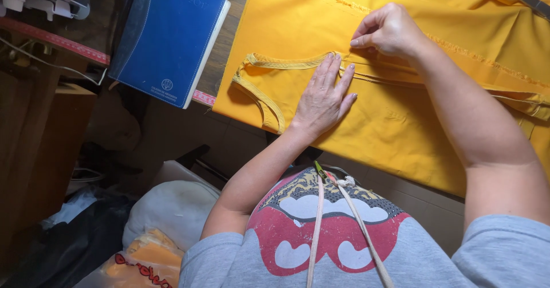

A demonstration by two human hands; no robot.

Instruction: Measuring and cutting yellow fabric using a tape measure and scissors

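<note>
Head view. A large sheet of bright yellow-orange woven fabric (401,122) is lying spread over the wooden worktop (226,59), filling the frame from twelve o'clock round to three o'clock. A curved strip of matching yellow binding tape (260,96) is looping along the fabric's left edge, at about ten o'clock from the left hand.

The left hand (323,99) is lying flat on the fabric near the frame's centre, palm down, its fingers (338,73) released, spread and pointing toward twelve o'clock, pressing the cloth and grasping nothing. The right hand (389,30) is sitting just beyond it at about one o'clock, its fingers clenched in a pinch on a folded edge of the same fabric. The two hands are near each other but are not touching.

A blue rectangular hardcover book (169,36) is resting on the worktop at eleven o'clock, just beside the fabric's left edge. A pink measuring tape (57,39) is running along the worktop's edge at ten o'clock. A grey printed shirt (338,248) is occupying six o'clock, with two beige cords (315,236) hanging over it. A white bundle (172,208) is lying on the floor at seven o'clock.
</note>
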